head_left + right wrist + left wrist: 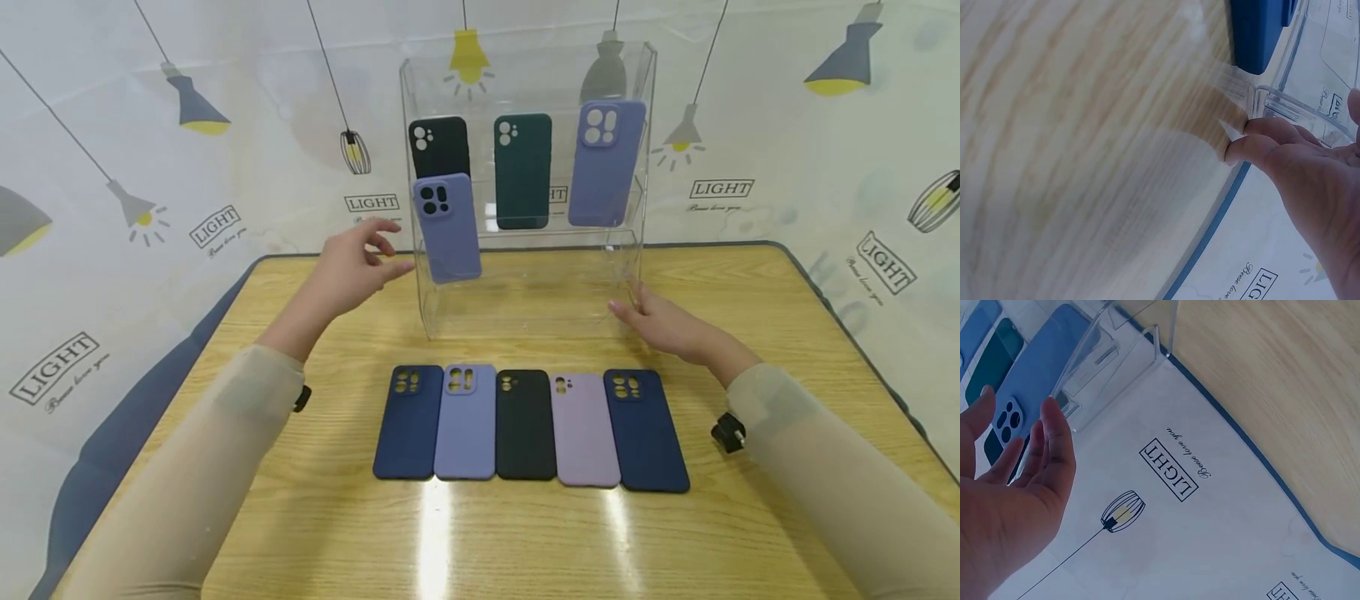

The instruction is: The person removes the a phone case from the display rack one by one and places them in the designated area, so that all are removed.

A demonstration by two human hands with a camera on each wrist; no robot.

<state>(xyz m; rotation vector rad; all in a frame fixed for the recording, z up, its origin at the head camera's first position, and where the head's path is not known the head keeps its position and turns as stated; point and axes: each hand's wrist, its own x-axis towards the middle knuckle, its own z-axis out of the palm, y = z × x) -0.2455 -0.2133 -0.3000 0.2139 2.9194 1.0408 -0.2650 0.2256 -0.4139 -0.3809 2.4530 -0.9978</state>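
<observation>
A clear acrylic display stand (525, 321) stands on the table. On its lower tier, at the left, a light purple phone case (453, 242) leans upright. My left hand (356, 262) is beside that case, thumb and fingers apart with nothing between them. In the left wrist view, the left hand (1022, 481) shows relaxed, bent fingers near the camera cutouts. My right hand (671, 325) holds the stand's lower right side. The right wrist view shows fingers (1260, 147) at its bottom corner, the thumb mostly out of frame. Behind stand a black case (441, 154), a dark green case (522, 179) and another purple case (606, 171).
In front of the stand several cases lie side by side: a navy case (408, 433), a purple case (465, 433), a black case (525, 433), a lilac case (587, 437) and another navy case (648, 442). Printed cloth (262, 125) hangs behind the wooden table (330, 517).
</observation>
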